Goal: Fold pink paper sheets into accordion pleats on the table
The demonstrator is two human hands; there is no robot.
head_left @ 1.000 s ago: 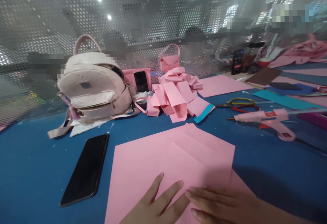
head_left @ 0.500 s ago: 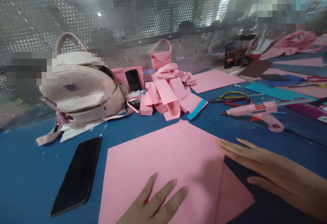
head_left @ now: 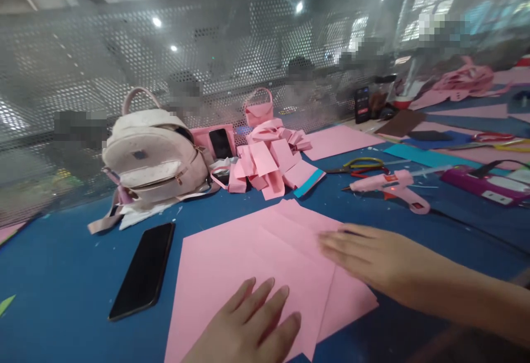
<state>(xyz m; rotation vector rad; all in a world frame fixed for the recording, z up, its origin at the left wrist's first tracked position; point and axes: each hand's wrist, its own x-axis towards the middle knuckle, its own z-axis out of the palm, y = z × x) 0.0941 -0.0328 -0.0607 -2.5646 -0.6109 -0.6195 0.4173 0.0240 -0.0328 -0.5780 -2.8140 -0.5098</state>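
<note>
Several overlapping sheets of pink paper [head_left: 223, 252] lie on the blue table in front of me, the top ones fanned at slightly different angles. My left hand [head_left: 248, 319] rests on the near part of the top sheet, its fingers stretched out and a little apart. On the right edge of the sheets lies my right hand [head_left: 364, 255], palm down with fingers extended. Its fingertips are slightly smeared by motion. A lower pink sheet [head_left: 343, 302] sticks out from under the top one below my right hand.
A black phone [head_left: 144, 269] lies to the left, with a pale backpack [head_left: 153, 158] behind it. Folded pink paper pieces [head_left: 265, 164] are heaped at the back. A pink glue gun [head_left: 389, 186], scissors [head_left: 364, 164] and a purple box [head_left: 484, 183] sit to the right.
My right hand has moved left onto the sheets' edge, and the top sheets have shifted and fanned out. My left hand stays on the paper. The view has tilted up.
</note>
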